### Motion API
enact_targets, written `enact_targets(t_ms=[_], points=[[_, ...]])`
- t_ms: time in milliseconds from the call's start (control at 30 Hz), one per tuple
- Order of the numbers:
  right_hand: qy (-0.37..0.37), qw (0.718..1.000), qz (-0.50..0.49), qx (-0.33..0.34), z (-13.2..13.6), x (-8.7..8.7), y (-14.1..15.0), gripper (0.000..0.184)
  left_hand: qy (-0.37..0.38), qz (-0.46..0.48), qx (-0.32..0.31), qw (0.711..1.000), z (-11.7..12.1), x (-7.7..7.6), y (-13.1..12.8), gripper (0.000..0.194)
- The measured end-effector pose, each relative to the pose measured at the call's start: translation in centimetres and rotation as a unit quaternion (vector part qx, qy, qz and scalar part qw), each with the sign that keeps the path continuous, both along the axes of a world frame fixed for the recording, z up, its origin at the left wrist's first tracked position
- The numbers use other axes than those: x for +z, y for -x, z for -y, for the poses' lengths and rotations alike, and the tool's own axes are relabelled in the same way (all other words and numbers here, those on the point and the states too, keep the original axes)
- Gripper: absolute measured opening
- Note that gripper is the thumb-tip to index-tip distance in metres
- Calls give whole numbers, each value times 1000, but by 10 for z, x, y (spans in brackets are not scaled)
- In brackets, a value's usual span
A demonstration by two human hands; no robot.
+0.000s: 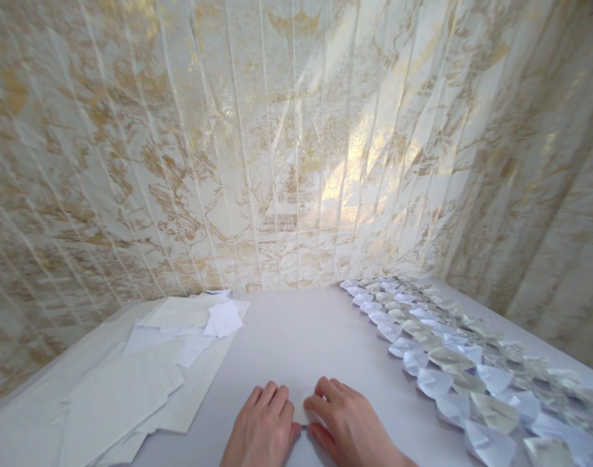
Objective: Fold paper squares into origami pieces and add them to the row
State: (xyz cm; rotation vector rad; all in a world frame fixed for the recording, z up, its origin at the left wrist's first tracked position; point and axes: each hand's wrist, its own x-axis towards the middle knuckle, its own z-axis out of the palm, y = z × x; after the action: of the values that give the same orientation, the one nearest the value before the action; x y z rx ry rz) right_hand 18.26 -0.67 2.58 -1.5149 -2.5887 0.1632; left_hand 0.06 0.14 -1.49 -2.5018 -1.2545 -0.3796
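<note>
A small piece of whitish paper (300,410) lies on the table at the bottom middle, mostly covered by my fingers. My left hand (263,425) is closed on its left side, fingers curled and thumb tucked toward the paper's near edge. From the other side my right hand (349,421) pinches the paper, with bent fingers on top and the thumb at the near edge. A thin dark line shows along that edge between my thumbs. The paper's outer parts are hidden under both hands.
Stacks of loose paper sheets (121,395) spread over the left side, with small white paper pieces (223,319) on top. Rows of several folded paper shapes (435,383), white and greyish, line the right. A patterned gold-and-white curtain (287,162) hangs behind the pale table (296,337).
</note>
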Motion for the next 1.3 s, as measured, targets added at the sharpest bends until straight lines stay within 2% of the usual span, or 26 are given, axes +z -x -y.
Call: enact_targets(t_ms=[167,267,367,467,533,600,800,933,1067,1167,1300], points=[[28,999,-42,-10,-4,0,-3,18,86,48,16,995,0,15,8,9],[40,997,-60,-23,-6,1,-3,21,149,162,54,974,0,16,15,32],[45,995,-81,-32,-8,3,-2,20,265,277,77,920,-1,10,15,41],[43,992,-112,-39,-9,3,-2,20,371,372,40,850,-3,6,4,37],[48,988,-142,-35,-9,2,-3,21,409,424,20,808,-4,7,-7,31],[57,981,-183,-25,-10,1,-4,21,428,446,23,785,-5,11,-17,24],[48,967,-250,-7,-8,-2,-5,24,405,453,33,794,-4,17,-26,22],[44,966,-255,-12,-7,-6,-5,35,348,456,41,818,4,14,-27,21],[62,946,-318,4,-7,-10,-6,35,315,451,27,835,11,12,-30,22],[54,934,-352,-13,-7,-12,-5,34,320,462,38,827,11,9,-30,32],[50,937,-345,4,-5,-16,-3,25,339,509,26,791,8,4,-29,31]])
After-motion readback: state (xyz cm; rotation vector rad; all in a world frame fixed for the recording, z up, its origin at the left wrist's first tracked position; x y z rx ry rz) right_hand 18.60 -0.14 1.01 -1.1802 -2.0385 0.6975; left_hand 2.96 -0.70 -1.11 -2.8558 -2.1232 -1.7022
